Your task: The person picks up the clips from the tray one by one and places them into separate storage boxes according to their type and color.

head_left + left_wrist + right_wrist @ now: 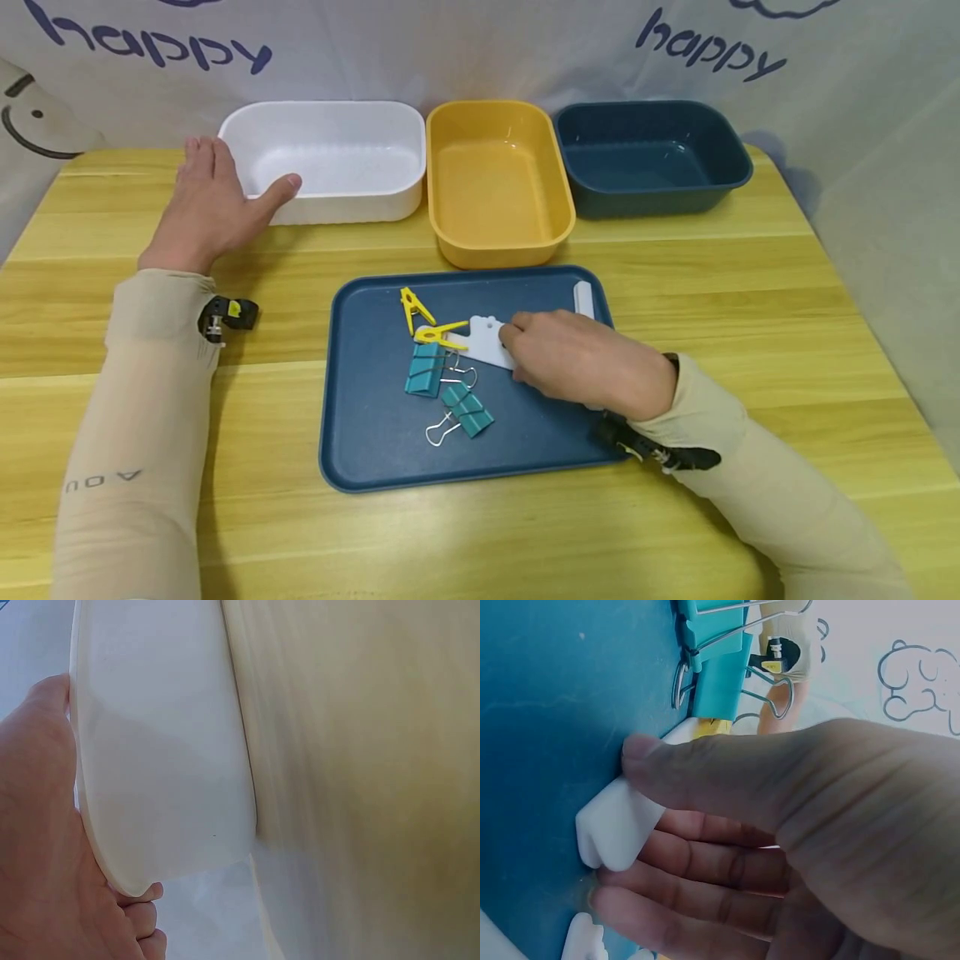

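Note:
My left hand [213,200] holds the left end of a white bin [360,210], its thumb over the front rim; in the left wrist view the other fingertips [142,919] bend round the outside of the corner. Over a dark blue tray [375,450], my right hand [585,354] grips a flat white plastic piece [483,342] with a small hole and bumps on its edge. In the right wrist view its notched end [619,825] shows between thumb and fingers. Left of this hand lie two yellow clips [416,308] and two teal binder clips [467,408].
A yellow bin [498,258] stands behind the tray, beside the white bin. To its right is a dark blue bin [652,202]. Another white piece [583,300] lies at the tray's right edge. A printed cloth [487,50] hangs behind the wooden table [787,333].

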Tool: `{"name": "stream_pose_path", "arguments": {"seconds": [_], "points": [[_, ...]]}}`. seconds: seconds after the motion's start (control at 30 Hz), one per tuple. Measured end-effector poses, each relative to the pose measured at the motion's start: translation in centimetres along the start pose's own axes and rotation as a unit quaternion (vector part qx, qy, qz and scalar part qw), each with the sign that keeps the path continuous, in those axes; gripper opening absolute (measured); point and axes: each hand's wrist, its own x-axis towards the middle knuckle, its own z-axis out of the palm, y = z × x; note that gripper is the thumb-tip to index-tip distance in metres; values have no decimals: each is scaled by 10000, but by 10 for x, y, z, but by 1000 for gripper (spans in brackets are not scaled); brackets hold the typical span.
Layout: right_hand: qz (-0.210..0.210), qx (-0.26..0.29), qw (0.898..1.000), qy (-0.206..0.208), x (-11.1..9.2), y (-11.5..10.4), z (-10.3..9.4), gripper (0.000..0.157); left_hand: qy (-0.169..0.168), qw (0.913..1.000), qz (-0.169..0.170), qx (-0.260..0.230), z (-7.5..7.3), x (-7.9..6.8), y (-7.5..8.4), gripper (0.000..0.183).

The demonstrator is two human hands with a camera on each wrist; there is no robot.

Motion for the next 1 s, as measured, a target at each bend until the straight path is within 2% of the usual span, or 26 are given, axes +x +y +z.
{"name": "stream_pose_path", "arguments": {"seconds": [0.3,0.63,1.0], "points": [[-75,-165,9997,159,1,3,0,34,-4,10000,3,-13,0,2,-1,119],[-91,-334,9990,267,-3,3,-6,33,8,10000,7,-16,-1,2,0,120],[154,-495,9984,235,-9,3,-12,34,60,10000,30,-25,0,0,0,119]]}}
